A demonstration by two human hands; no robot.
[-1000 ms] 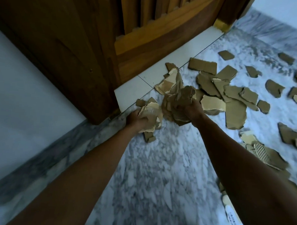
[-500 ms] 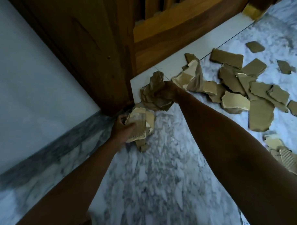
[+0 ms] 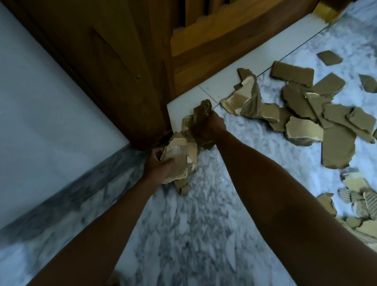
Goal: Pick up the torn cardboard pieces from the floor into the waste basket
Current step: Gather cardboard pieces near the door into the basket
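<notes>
The grey-veined white marble floor (image 3: pixel 180 228) spreads underfoot, meeting a pale wall with a grey marble skirting (image 3: pixel 59 191) on the left and a tall brown wooden door frame (image 3: pixel 113 61) at the corner, with a white threshold tile (image 3: pixel 223 88) below the door. Flat torn brown cardboard pieces (image 3: pixel 333 130) lie scattered across the floor to the right — some overlapping, a few showing a lighter torn face, and a ribbed cluster near the right edge. The right hand (image 3: pixel 207 128) is clenched around a crumpled wad of brown cardboard scraps (image 3: pixel 202 110) just above the threshold's corner. Just below it, the left hand (image 3: pixel 159 165) grips a stack of lighter torn cardboard sheets (image 3: pixel 178 157) near the foot of the frame — its lower end seems to touch the floor, though the dim light makes that uncertain.
</notes>
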